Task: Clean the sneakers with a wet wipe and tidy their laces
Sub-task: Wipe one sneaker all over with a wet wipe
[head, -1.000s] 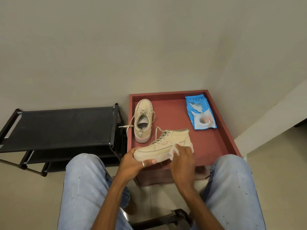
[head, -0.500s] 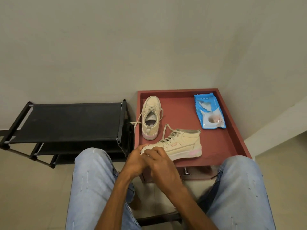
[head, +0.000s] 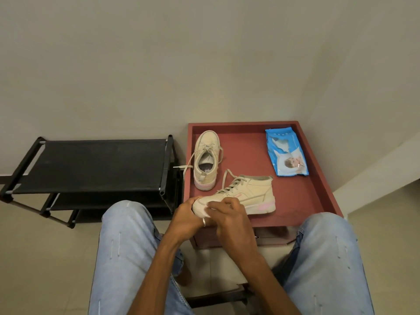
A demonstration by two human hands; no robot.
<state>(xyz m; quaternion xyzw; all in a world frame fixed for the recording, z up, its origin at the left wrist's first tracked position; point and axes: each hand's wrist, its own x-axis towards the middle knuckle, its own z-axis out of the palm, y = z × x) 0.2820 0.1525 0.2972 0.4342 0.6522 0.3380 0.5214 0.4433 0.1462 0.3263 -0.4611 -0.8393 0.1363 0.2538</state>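
Note:
A beige sneaker (head: 250, 194) with a pink sole lies sideways at the front of the red tray-top table (head: 318, 178), toe pointing left. My left hand (head: 186, 217) grips its toe from the left. My right hand (head: 229, 214) presses a small white wet wipe (head: 205, 212) against the toe; the wipe is mostly hidden under my fingers. The second beige sneaker (head: 205, 160) stands upright behind, toe toward the wall, its laces loose and trailing over the table's left edge. A blue wet wipe pack (head: 286, 154) lies at the back right of the table.
A black shoe rack (head: 95, 164) stands left of the table, against the wall. My knees in light jeans flank the table's front edge. Beige floor tiles lie around, and a wall corner rises at the right.
My right hand moved from the sneaker's side and heel to its toe, beside my left hand. The view shifted slightly; the sneaker stays on the table.

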